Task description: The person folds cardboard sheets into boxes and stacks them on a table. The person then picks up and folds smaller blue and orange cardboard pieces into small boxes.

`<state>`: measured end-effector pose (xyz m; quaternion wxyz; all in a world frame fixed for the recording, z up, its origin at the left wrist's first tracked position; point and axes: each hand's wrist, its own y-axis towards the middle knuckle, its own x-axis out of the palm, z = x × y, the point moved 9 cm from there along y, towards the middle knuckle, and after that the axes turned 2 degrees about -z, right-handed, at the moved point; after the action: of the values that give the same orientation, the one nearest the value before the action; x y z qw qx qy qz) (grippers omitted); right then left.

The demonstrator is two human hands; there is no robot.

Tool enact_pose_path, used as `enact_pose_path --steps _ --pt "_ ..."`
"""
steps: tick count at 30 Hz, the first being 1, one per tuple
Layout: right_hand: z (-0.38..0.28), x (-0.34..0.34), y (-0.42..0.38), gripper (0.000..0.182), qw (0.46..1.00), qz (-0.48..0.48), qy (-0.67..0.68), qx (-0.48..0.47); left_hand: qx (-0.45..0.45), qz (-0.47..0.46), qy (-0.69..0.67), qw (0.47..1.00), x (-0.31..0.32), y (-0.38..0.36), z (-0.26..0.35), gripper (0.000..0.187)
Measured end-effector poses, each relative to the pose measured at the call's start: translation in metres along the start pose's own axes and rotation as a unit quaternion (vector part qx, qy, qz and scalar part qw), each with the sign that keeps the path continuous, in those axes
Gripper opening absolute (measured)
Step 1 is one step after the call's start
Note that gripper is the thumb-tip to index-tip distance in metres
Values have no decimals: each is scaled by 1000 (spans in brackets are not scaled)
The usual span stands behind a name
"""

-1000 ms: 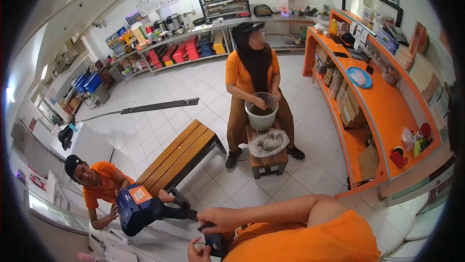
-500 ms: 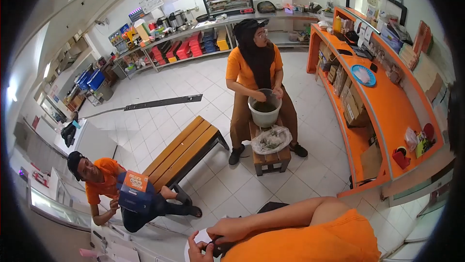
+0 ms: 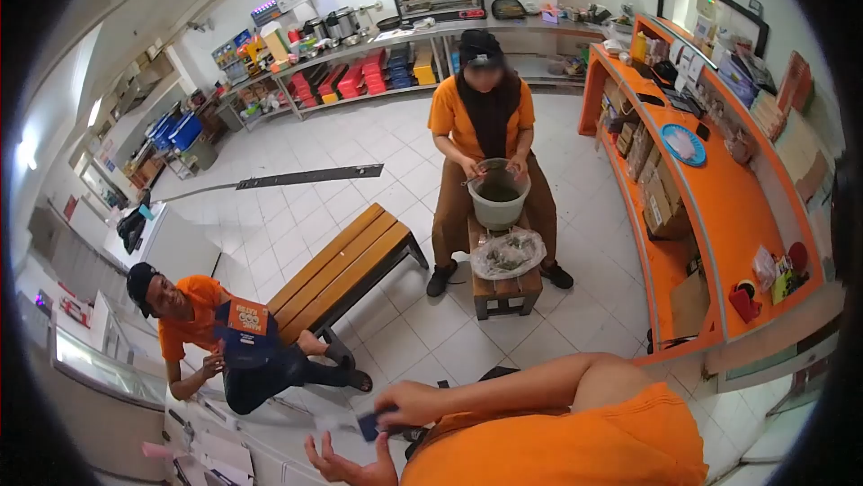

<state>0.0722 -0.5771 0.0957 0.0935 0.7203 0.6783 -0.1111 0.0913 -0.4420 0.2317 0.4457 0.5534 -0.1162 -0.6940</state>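
My right hand (image 3: 412,403) reaches in from the right at the bottom of the view, closed on a small flat dark blue object (image 3: 369,426); motion blur hides its kind. Just below and left, my left hand (image 3: 352,465) has its fingers spread, with nothing seen in it. The blue object is between the two hands, near the left thumb. My orange sleeve (image 3: 575,432) fills the lower right.
A person sits on a low bench (image 3: 506,293) with a white bucket (image 3: 500,209) and a plastic bag (image 3: 508,255). At left another person holds a blue-and-orange box (image 3: 247,331) beside a long wooden bench (image 3: 337,275). An orange counter (image 3: 746,234) lines the right.
My hands, earlier together over something dark, are now apart; the left has opened and the blue object shows in the right. The person at the bucket has turned to face it, hands at its rim.
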Motion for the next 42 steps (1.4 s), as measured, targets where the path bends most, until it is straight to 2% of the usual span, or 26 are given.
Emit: enact_pose_path --steps 1,2,4,6,7,8,9,11,13,14,15,16,17,19,20,21,23,25,27,28,30,31,33,36,38,42 --pt "12 -18 2 34 986 161 27 41 -11 -37 -42 998 9 1 -4 69" --pt "7 -13 10 34 988 144 28 39 -24 -72 -83 994 17 1 -9 75" --pt "8 23 29 33 959 27 259 111 -100 -82 -106 986 33 -19 -35 87" --pt "-19 23 37 32 968 -16 239 81 -137 -53 -135 980 30 -37 -55 89" --pt "-35 7 43 33 995 39 93 8 -139 -12 -144 980 15 -39 -59 85" --pt "-77 -14 41 40 983 135 9 -127 -200 30 -275 940 7 -48 -68 81" --pt "-115 -32 28 47 933 253 -97 -235 -238 90 -402 880 -3 -56 -73 78" --pt "-114 6 59 53 966 32 -125 -222 -143 137 -348 917 -44 -53 -77 79" --pt "-131 24 67 61 953 111 -146 -239 -90 198 -248 944 -98 -48 -63 75" --pt "-124 41 85 60 970 72 -150 -176 -80 223 -233 943 -119 -47 -58 71" --pt "-113 58 106 60 967 25 -158 -200 -70 247 -217 942 -138 -46 -53 67" --pt "-69 91 138 61 984 -138 -49 -99 -32 243 -196 949 -151 -48 -48 66" --pt "-36 117 158 56 969 -234 79 -28 9 229 -178 957 -158 -49 -42 64" --pt "13 166 218 49 852 -336 400 46 23 251 -142 957 -177 -56 -40 64" --pt "32 186 254 46 774 -382 501 61 27 245 -38 968 -190 -57 -25 70" --pt "-18 204 266 42 813 -387 435 21 28 237 66 969 -207 -58 -21 77" --pt "-147 235 277 35 910 -371 128 -136 -54 422 -16 905 -262 -88 -52 71" --pt "-240 265 292 29 897 -357 -89 -243 -174 490 -18 854 -306 -135 -98 64" --pt "-269 297 322 27 883 -346 -184 -259 -403 381 84 828 -330 -167 -148 56" --pt "-249 310 349 29 901 -314 -161 -254 -402 383 90 827 -334 -182 -168 56" --pt "-214 330 387 34 932 -287 -116 -189 -419 346 -124 830 -317 -205 -228 49" --pt "-213 329 376 37 943 -293 -95 -127 -413 351 -117 832 -324 -208 -232 49" --pt "-256 310 330 52 903 -292 -240 -202 -437 187 48 878 -316 -199 -235 45" --pt "-283 306 301 54 880 -250 -309 -259 -418 191 43 887 -329 -191 -223 35" --pt "-298 316 281 55 806 -243 -373 -391 -428 157 61 888 -333 -189 -224 34" --pt "-295 314 282 44 765 -229 -468 -378 -469 114 80 872 -336 -190 -232 40"
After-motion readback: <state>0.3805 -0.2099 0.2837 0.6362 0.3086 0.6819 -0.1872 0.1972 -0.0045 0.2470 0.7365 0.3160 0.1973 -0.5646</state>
